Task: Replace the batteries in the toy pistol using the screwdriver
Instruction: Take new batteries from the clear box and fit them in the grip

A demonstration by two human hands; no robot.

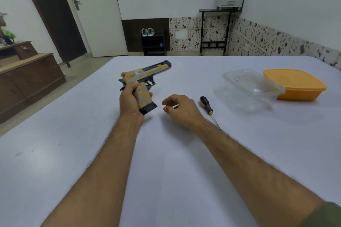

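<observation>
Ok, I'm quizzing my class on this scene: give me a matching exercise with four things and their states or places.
Things:
1. toy pistol
2. screwdriver
3. clear container
4. orange container

States:
A. lies on the table beside the right hand
B. farthest right on the table
C. gripped in the left hand
D. see-through, between the tool and the orange tub

Pairs: 1-C, 2-A, 3-D, 4-B

The toy pistol [145, 75] is showing mottled tan and grey over a dark blue-black frame, with a black base to its grip. The screwdriver [206, 104] is wearing a black and yellow handle. The counter [175, 153] is lying pale lavender-white. One container [248, 88] is showing clear; the other container [295, 84] is glowing orange.
</observation>
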